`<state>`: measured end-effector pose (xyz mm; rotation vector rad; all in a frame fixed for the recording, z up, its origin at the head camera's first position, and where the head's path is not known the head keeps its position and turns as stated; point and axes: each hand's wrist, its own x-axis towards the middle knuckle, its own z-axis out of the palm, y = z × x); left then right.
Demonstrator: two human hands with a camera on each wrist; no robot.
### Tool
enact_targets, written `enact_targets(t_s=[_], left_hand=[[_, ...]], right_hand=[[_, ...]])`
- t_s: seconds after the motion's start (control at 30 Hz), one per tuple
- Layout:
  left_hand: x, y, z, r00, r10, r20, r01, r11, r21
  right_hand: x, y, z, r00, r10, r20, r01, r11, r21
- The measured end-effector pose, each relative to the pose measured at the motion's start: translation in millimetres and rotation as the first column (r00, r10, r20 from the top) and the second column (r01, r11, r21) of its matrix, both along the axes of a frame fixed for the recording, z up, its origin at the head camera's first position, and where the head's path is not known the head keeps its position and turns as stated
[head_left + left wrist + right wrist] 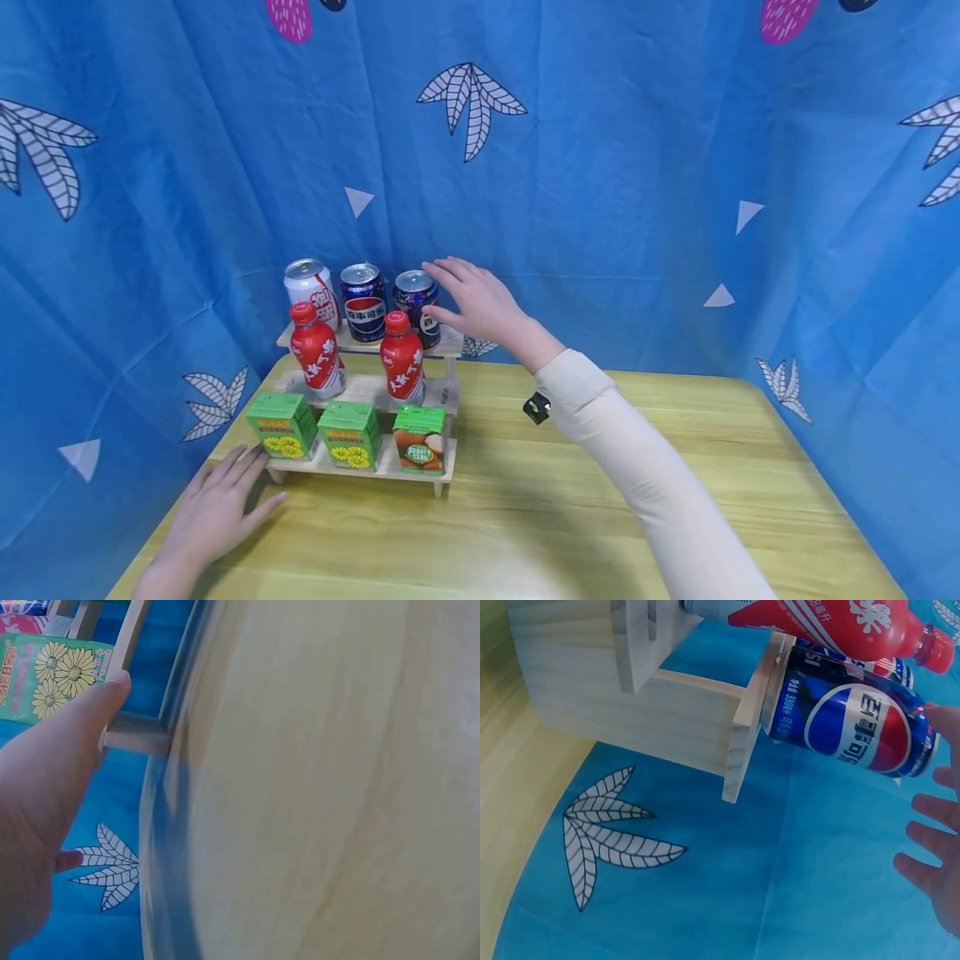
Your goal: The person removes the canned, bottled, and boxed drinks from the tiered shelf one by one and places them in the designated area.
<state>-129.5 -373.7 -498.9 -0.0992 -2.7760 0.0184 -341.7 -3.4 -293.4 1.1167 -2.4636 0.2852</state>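
Observation:
A three-tier wooden shelf (pixel 345 464) stands at the left of the table. My right hand (pixel 483 308) is beside the rightmost blue Pepsi can (pixel 22 607) on the top tier, fingers spread and extended; in the right wrist view the thumb overlaps the rim of that Pepsi can (pixel 847 720), and whether it touches cannot be told. My left hand (pixel 213 508) lies by the front left corner of the shelf, fingers straight, near a green drink carton (pixel 283 427). In the left wrist view its thumb overlaps the bottom tier's edge beside a carton (pixel 56 675) with yellow flowers.
A white can (pixel 311 292) and another Pepsi can (pixel 364 304) share the top tier. Two red bottles (pixel 405 367) stand on the middle tier. Below are another green carton (pixel 350 437) and an apple-pictured carton (pixel 420 442). A small black object (pixel 536 407) appears near the right sleeve. Blue cloth (pixel 637 167) surrounds the table.

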Motion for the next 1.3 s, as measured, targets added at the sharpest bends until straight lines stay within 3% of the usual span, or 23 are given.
enact_targets(t_s=[0.33, 0.53, 0.7, 1.07, 1.3], left_hand=[[-1.9, 1.0, 2.7, 0.999, -0.002, 0.048, 0.0, 1.0, 0.031], [-2.3, 4.1, 2.4, 0.998, 0.0, 0.068, -0.003, 0.999, 0.044], [-0.1, 4.3, 0.8, 0.997, 0.006, 0.076, -0.01, 0.999, 0.053], [1.6, 0.9, -3.1, 0.997, 0.007, 0.076, -0.01, 0.999, 0.049], [0.9, -0.3, -1.3, 0.997, 0.008, 0.071, -0.011, 0.999, 0.041]], right_hand=[[-8.3, -14, -6.5, 0.994, -0.015, 0.106, 0.015, 1.0, -0.003], [-11.8, -20, -10.1, 0.973, -0.045, 0.226, 0.054, 0.998, -0.032], [-13.8, -26, -14.1, 0.953, -0.026, 0.303, 0.055, 0.995, -0.088], [-10.0, -29, -13.6, 0.926, 0.052, 0.373, 0.031, 0.976, -0.214], [-9.2, -23, -15.4, 0.934, 0.074, 0.349, 0.027, 0.961, -0.276]])
